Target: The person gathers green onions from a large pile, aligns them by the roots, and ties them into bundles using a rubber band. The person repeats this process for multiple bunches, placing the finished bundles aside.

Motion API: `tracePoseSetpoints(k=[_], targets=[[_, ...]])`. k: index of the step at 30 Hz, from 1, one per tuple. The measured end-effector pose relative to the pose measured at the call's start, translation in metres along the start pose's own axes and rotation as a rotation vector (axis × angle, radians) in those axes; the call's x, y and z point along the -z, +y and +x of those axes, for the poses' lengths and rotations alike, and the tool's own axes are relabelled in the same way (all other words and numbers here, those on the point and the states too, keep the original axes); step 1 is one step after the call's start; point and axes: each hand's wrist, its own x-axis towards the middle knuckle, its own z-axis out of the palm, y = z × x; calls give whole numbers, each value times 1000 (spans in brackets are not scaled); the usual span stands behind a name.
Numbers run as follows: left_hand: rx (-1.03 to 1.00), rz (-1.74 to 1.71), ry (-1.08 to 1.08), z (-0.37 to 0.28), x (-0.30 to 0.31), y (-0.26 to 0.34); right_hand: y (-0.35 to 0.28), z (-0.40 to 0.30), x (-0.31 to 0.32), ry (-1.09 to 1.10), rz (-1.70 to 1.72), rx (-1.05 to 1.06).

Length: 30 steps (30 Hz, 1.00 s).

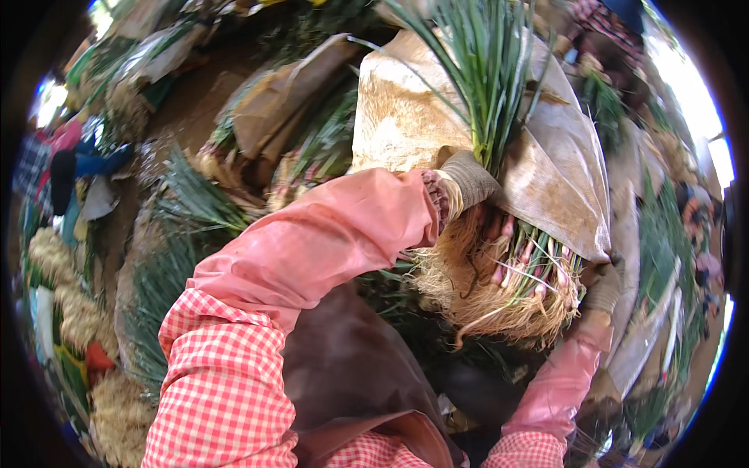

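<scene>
My left hand (471, 180), in a dirty knitted glove, is closed around the lower stalks of a bunch of green onions (483, 88). The green leaves stand up beyond it, partly over a pale, soil-stained woven cloth (409, 105). Below the cloth's near edge show pinkish bulbs (526, 260) and a thick mat of tan roots (509, 313). My right hand (605, 286), also gloved, is at the cloth's near right corner, which is drawn taut to its fingers. Its fingertips are partly hidden.
More green onions lie to the left (202, 193) and right (658, 245). A folded brown sheet (275, 111) covers part of a pile. Root-end bundles (82, 310) line the far left. People (64, 164) are at the left and upper right. A dark apron (357, 362) covers my lap.
</scene>
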Motion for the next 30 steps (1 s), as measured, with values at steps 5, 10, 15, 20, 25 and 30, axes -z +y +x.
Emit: tracePoseSetpoints(k=[5,10,15,20,25,30], targets=[[-79,-199,-160,0,-60,69,-14,-19,98,11,-1055,314],[-312,-148,-155,0,-50,33,-112,-96,-39,-150,-871,528],[-407,-734,-392,-73,-18,34,-86,-38,-112,-131,-1364,470],[-343,-1184,-408,-127,-12,-27,-126,6,-124,-248,-1379,370],[-419,-1591,-494,-129,-19,-114,-142,126,39,192,-1011,340],[-388,-1605,-284,-162,-7,-97,-81,85,241,502,-991,93]])
